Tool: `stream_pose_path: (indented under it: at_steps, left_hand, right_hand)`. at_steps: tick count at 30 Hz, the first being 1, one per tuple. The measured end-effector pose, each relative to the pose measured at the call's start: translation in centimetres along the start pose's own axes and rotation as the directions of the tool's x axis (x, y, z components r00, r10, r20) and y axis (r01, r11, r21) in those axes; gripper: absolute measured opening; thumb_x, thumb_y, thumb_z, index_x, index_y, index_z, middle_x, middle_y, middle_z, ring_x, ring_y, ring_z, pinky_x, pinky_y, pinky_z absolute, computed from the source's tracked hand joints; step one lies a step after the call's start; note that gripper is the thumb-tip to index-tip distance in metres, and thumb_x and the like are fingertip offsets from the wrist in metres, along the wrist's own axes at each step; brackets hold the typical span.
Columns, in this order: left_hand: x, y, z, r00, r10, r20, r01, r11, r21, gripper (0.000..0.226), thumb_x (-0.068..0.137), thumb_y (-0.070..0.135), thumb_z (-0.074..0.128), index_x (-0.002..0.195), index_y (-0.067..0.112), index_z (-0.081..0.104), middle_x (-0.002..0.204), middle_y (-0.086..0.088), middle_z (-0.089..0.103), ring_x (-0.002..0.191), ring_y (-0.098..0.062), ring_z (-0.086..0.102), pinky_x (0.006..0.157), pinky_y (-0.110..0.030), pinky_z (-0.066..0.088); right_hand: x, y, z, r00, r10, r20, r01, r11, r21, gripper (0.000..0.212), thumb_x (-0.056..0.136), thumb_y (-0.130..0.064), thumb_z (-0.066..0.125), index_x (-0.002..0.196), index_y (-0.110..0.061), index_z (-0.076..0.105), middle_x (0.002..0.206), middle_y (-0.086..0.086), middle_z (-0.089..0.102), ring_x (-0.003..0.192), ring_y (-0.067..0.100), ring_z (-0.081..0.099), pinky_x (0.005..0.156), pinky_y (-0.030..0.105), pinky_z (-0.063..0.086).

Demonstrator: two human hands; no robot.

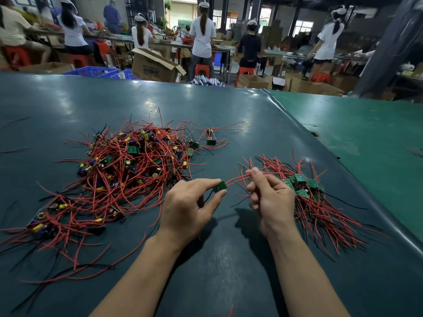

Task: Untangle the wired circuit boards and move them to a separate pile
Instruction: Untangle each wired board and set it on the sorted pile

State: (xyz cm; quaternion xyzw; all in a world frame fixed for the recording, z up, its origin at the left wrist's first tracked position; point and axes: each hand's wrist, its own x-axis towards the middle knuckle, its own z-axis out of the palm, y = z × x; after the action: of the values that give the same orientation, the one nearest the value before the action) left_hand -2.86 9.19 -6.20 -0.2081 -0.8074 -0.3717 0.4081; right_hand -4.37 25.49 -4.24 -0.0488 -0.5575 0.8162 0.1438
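I see both of my bare forearms reaching forward from the bottom edge, angled slightly toward each other, wrists raised off the surface. My left hand (190,207) is turned palm down, its thumb and forefinger pinched together at the tips, the other fingers loosely curled beneath. My right hand (271,202) sits just beside it, a little apart, with the back of the hand toward me and the wrist cocked up. Its thumb stands up and presses against the forefinger; the remaining fingers fold inward toward the palm, though I cannot quite tell how tightly, since the hand hides them. The hands do not touch.
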Motion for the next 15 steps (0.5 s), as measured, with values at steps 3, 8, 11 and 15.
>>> stream_pose_path:
  at_steps: [3, 8, 11, 15]
  left_hand:
    - [0.0, -0.2, -0.1, 1.0, 0.006, -0.013, -0.006, 1.0, 0.007, 0.02, 0.08, 0.025, 0.077, 0.095, 0.012, 0.077, 0.095, 0.004, 0.075, 0.074, -0.01, 0.062, 0.068, -0.035, 0.053]
    - [0.1, -0.3, -0.3, 0.993, 0.062, -0.096, -0.054, 0.995, 0.084, 0.019, 0.083, 0.023, 0.074, 0.095, 0.009, 0.075, 0.095, 0.001, 0.075, 0.08, -0.006, 0.058, 0.068, -0.034, 0.049]
    - [0.3, -0.6, -0.7, 0.977, 0.028, -0.211, -0.002, 0.993, 0.122, 0.02, 0.084, 0.019, 0.075, 0.098, 0.006, 0.074, 0.096, -0.002, 0.074, 0.079, -0.009, 0.059, 0.068, -0.035, 0.05]
    - [0.3, -0.5, -0.7, 0.982, 0.03, -0.186, -0.017, 0.997, 0.072, 0.021, 0.088, 0.018, 0.071, 0.104, 0.005, 0.072, 0.103, -0.005, 0.071, 0.091, -0.015, 0.065, 0.073, -0.041, 0.053]
  right_hand:
    - [0.6, -0.3, -0.9, 0.988, -0.016, -0.153, 0.026, 0.998, 0.059, 0.025, 0.094, -0.013, 0.063, 0.07, -0.013, 0.069, 0.051, -0.003, 0.058, 0.036, 0.004, 0.04, 0.033, 0.014, 0.028]
    - [1.3, -0.9, -2.0, 0.953, 0.078, -0.292, 0.004, 0.963, 0.271, 0.019, 0.099, -0.013, 0.052, 0.084, -0.01, 0.064, 0.054, -0.002, 0.055, 0.038, 0.006, 0.039, 0.037, 0.014, 0.028]
    - [1.1, -1.0, -1.8, 0.961, 0.15, -0.232, -0.085, 0.959, 0.269, 0.012, 0.099, -0.015, 0.046, 0.094, -0.012, 0.057, 0.059, 0.001, 0.051, 0.037, 0.009, 0.041, 0.039, 0.015, 0.028]
    - [-1.5, 0.3, 1.3, 0.894, 0.327, 0.307, -0.288, 0.943, -0.166, 0.037, 0.086, -0.052, 0.057, 0.087, -0.016, 0.065, 0.058, 0.004, 0.056, 0.038, 0.01, 0.048, 0.034, 0.014, 0.031]
